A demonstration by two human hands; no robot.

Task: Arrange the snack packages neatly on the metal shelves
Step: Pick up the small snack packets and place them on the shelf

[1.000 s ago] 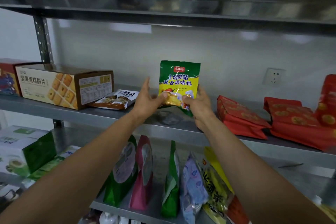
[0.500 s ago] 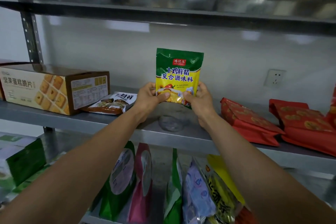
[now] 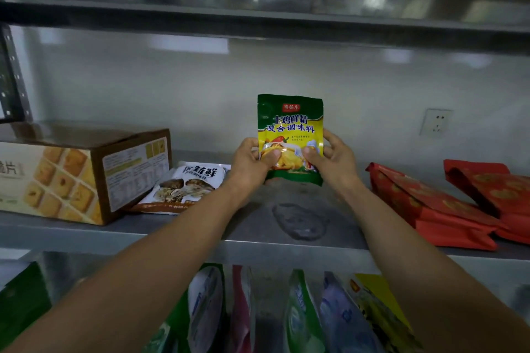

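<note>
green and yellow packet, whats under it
Bare metal shelf with a dull smudge lies below the green and yellow packet. The left hand and right hand cover its lower corners; whether it touches the shelf is unclear.

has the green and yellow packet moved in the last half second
Yes, down. The top of the green and yellow packet stood well above the wall socket then; now it is only slightly above.

The left edge is cutting off the biscuit box [image 3: 57, 178]. The bottom edge is cropping seemingly blurred standing pouches [image 3: 301, 309].
</note>
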